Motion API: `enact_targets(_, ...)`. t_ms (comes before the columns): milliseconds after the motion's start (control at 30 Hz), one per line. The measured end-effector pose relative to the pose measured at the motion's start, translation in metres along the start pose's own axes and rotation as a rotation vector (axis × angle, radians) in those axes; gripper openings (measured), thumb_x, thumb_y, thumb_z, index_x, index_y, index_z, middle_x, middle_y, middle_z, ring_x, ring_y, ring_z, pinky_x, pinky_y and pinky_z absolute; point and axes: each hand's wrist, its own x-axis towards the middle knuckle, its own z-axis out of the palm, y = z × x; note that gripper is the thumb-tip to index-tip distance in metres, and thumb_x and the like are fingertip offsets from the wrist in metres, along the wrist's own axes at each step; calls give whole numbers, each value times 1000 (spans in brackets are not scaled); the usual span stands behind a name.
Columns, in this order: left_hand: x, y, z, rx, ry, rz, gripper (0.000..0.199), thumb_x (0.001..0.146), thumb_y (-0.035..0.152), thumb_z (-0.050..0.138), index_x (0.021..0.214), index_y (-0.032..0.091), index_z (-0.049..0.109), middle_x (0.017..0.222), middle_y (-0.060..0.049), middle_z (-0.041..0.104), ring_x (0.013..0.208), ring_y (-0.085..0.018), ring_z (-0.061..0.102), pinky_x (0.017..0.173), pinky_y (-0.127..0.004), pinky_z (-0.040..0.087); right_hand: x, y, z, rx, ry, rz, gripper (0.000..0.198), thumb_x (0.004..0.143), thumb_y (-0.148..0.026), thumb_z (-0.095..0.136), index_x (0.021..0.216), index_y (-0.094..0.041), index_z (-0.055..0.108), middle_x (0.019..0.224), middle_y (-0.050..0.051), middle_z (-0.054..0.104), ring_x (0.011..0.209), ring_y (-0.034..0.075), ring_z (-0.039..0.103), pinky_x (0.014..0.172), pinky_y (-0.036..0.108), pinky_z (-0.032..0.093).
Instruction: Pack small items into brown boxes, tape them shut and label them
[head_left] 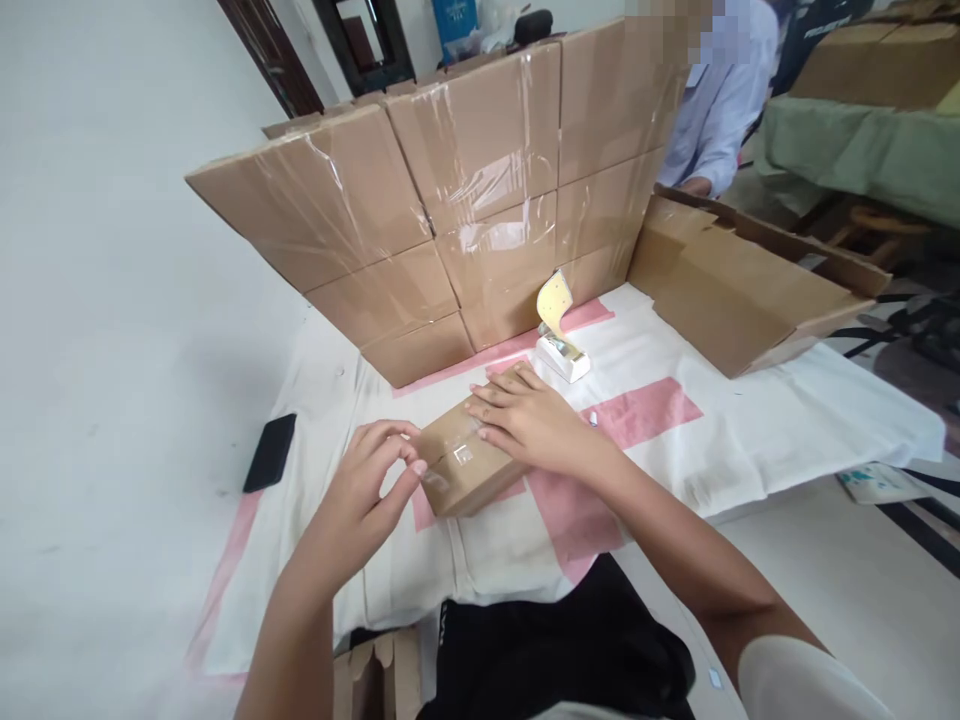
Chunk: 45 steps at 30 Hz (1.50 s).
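Note:
A small closed cardboard box [465,455] lies on the cloth-covered table in front of me, with clear tape along its top and a small whitish square mark there. My right hand [525,415] rests on the far part of its top, fingers laid out flat. At the near left end of the box is my left hand [375,475], its thumb and index fingertips brought together at the edge. Whatever sits between those tips is too small to make out. Just beyond my right hand stands a white block with a curled yellow dotted strip [555,300] rising from it.
Stacked, taped cardboard boxes [495,200] form a wall behind the work area. An open carton [739,285] stands at right, near a person in a light shirt [724,120]. A black phone [270,452] lies at left; pink strips [649,410] cross the white cloth [720,450].

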Motion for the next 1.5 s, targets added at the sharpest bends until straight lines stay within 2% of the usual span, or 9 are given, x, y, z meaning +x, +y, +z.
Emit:
enact_targets(233,25,-14,-6,-51,-295,-42,23,99,47,52,89,26,53,134,-1,53,138,-21,38,110,-39,35,-3,3,1,10,-5,18,38,105,-36,49,135,-21,67,146,8,61,139,32,50,116,55,31)
enact_targets(500,39,-22,12,201,-235,-8,28,90,50,63,85,24,54,139,-7,54,135,-30,43,108,-49,40,-3,3,3,8,-15,31,39,105,-38,48,137,-22,66,147,7,60,141,32,48,117,55,29)
enact_targets(633,44,-24,10,293,-157,-164,56,77,63,72,113,24,57,150,-13,48,132,-40,46,101,-55,45,-3,3,2,25,-15,26,38,104,-36,49,135,-22,67,147,7,60,140,32,49,117,56,28)
enact_targets(700,49,-28,9,188,-263,-262,71,75,64,72,131,25,51,142,-13,57,124,-40,54,97,-54,48,-3,3,2,34,-4,26,37,104,-35,51,134,-23,67,146,7,61,139,32,49,116,56,29)
enact_targets(833,57,-39,12,-305,-548,-341,57,88,56,60,140,33,51,129,-3,67,116,-30,63,94,-41,52,-4,4,6,32,27,22,36,104,-36,51,131,-22,69,145,7,62,138,32,50,115,54,30)
enact_targets(1067,51,-44,26,-409,-376,-363,50,93,59,54,136,33,57,134,-3,63,121,-28,59,102,-40,47,-5,2,9,32,105,36,30,102,-31,53,121,-21,74,138,7,67,135,31,53,113,51,32)
enact_targets(1267,18,-51,68,-524,115,-518,81,80,59,71,146,26,38,154,-12,44,132,-29,51,102,-38,49,-15,-2,26,65,319,148,26,101,-28,52,104,-23,77,120,5,76,119,28,62,109,50,33)
enact_targets(1400,-3,-44,98,-825,265,-649,81,80,59,70,147,30,36,151,-8,47,133,-28,52,97,-32,51,-23,-6,25,156,410,212,25,99,-26,53,93,-25,77,108,4,78,111,27,63,105,48,38)
enact_targets(1500,-6,-37,108,-921,349,-685,78,79,58,70,146,30,41,146,-7,52,127,-28,55,95,-32,52,-25,17,10,266,554,345,26,100,-27,48,96,-25,73,105,7,75,105,26,63,95,44,47)
